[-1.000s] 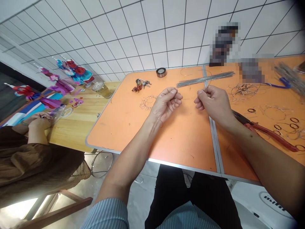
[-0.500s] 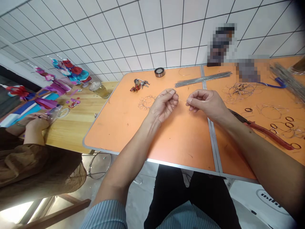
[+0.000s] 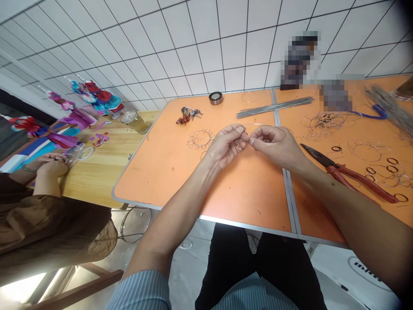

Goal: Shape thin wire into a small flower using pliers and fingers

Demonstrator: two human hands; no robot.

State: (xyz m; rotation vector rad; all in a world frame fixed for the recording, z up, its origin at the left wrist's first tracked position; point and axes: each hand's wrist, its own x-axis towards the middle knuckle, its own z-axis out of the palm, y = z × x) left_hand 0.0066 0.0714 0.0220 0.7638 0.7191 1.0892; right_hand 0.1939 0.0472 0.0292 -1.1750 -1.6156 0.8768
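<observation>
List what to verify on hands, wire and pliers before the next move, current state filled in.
1. Left hand pinch closed: ok, thumb and fingertips together.
2. Right hand pinch closed: ok, fingertips right by the left hand's.
3. Thin wire ends located: cannot tell; it arcs above and across the right hand, but its ends are too fine to make out.
4. Pliers in hand: not ok, lying on the orange table by the right forearm.
5. Looped wire ring clear of the left hand: cannot tell, its edge lies very close.
6. Keys clear of both hands: ok.
</observation>
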